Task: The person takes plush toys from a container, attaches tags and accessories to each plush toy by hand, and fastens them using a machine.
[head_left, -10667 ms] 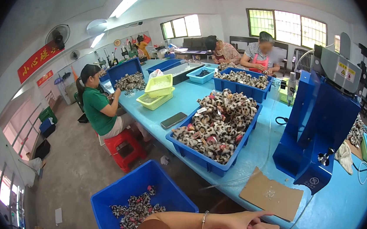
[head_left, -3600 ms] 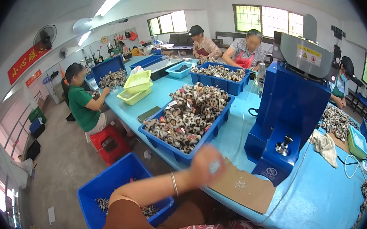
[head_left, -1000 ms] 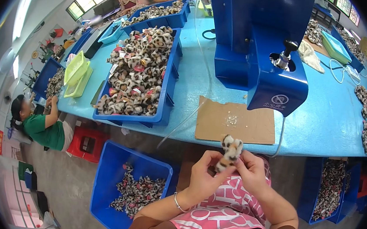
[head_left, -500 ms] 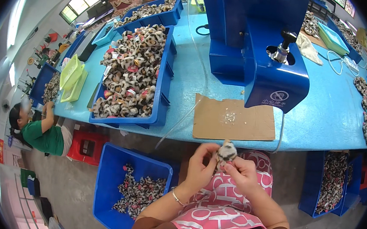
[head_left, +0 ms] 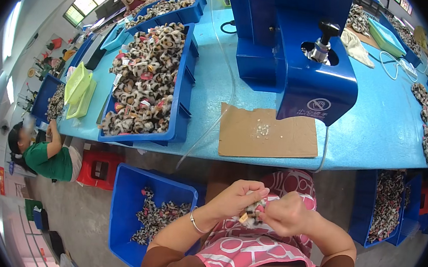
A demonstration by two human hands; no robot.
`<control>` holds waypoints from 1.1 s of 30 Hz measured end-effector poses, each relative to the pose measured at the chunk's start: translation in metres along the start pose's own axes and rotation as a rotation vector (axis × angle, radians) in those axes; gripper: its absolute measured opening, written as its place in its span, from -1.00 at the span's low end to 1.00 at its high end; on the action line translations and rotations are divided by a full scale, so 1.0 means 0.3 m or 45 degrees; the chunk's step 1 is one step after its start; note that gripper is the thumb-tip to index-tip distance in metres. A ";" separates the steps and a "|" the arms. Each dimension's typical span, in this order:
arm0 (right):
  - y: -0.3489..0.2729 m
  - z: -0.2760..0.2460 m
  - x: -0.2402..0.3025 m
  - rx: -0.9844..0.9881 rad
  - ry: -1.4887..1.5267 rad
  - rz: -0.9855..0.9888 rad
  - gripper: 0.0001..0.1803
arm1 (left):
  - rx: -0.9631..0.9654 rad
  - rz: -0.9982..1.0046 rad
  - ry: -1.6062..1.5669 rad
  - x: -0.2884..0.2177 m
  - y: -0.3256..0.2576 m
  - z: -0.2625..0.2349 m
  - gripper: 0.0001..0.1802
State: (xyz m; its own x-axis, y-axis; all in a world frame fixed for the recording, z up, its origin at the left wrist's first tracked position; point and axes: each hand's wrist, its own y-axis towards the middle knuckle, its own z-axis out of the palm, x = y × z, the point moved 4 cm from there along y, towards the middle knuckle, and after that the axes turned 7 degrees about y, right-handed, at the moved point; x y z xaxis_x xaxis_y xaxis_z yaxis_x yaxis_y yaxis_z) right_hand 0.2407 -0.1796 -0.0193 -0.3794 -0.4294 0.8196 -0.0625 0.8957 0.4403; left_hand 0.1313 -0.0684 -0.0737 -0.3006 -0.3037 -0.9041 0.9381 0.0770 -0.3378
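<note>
Over my lap, both hands are closed around a small spotted plush toy, white with dark patches, with a pinkish part and a small yellowish tag. My left hand grips it from the left, thumb on top. The fingers of my right hand are curled in against its right side. Much of the toy is hidden by the hands. Just beyond them, at the table's front edge, lies a brown cardboard sheet with small whitish bits scattered on it.
A blue machine with a black-knobbed fitting overhangs the cardboard. Left on the blue table stands a blue crate heaped with plush toys. Another blue bin holds more on the floor. A person in green sits at far left.
Both hands have come closer to my body with the plush toy, which is now turned and more covered. My right hand's fingers have curled in. The whole view has shifted slightly.
</note>
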 end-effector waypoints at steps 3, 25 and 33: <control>-0.050 0.040 0.003 -0.003 -0.455 -0.100 -0.74 | -0.073 -0.215 -0.108 0.042 -0.009 0.020 -0.70; -0.139 0.052 -0.080 -0.306 0.898 0.491 -0.78 | 0.162 -0.052 -0.769 0.051 -0.056 0.086 -0.65; -0.145 0.094 -0.119 -0.367 1.155 0.777 -0.75 | 0.010 0.122 -0.689 0.099 -0.085 0.061 -0.75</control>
State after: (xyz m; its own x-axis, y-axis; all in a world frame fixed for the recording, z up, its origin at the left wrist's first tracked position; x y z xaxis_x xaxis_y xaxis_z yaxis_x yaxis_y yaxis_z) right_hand 0.2309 -0.1999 -0.0780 0.5442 0.0398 0.8380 0.1637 0.9746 -0.1527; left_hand 0.1016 -0.0967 -0.0871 -0.0846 -0.7407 -0.6664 0.9588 0.1215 -0.2568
